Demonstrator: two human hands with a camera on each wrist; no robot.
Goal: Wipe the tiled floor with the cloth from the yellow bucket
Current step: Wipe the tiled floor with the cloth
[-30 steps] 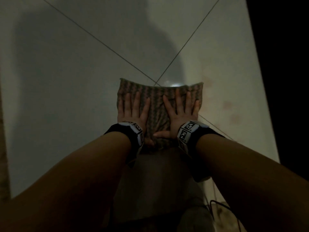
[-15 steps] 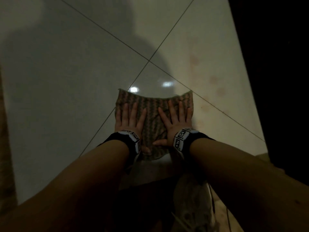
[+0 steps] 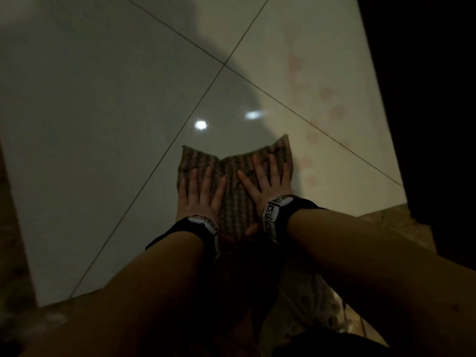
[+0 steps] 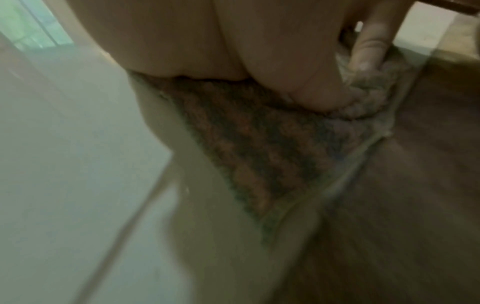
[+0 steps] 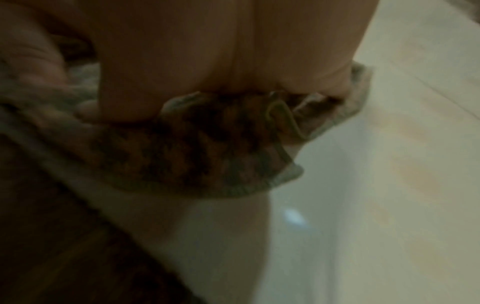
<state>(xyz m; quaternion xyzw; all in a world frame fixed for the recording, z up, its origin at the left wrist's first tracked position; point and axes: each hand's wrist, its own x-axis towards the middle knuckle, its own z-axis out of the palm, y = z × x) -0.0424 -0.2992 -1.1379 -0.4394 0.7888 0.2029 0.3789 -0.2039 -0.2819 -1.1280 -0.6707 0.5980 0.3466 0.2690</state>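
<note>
Item: cloth [image 3: 235, 186], striped weave, lying flat on the tiled floor [image 3: 103, 124]. I log it directly under and ahead of both hands, its far edge beyond the fingertips and its near edge lost in shadow between my wrists. Its far right corner is kicked up and rumpled; the right wrist view shows a raised fold [image 5: 280, 123] there.

Item: orientation. I cannot tell a clear long axis. The cloth reads roughly as broad as it is deep, with the far edge dipping in the middle.

Item: left hand [image 3: 199, 195]. Flat, palm down, fingers straight and slightly spread, pressing the left part of the cloth. It grasps nothing.

Item: right hand [image 3: 268, 181]. Also flat, fingers splayed, pressing the right part, set a little farther forward than the left. It grasps nothing. Its thumb reaches toward the middle of the cloth.

Item: nearness. Both hands sit on the cloth; neither is closer in any useful sense.

Item: reddish stains [image 3: 327, 99], faint blotches on the lit tile, ahead and to the right of the cloth, the closest just beside its right edge. I judge any stroke that way would be led by the right hand.

Item: yellow bucket. Not in view.
</note>
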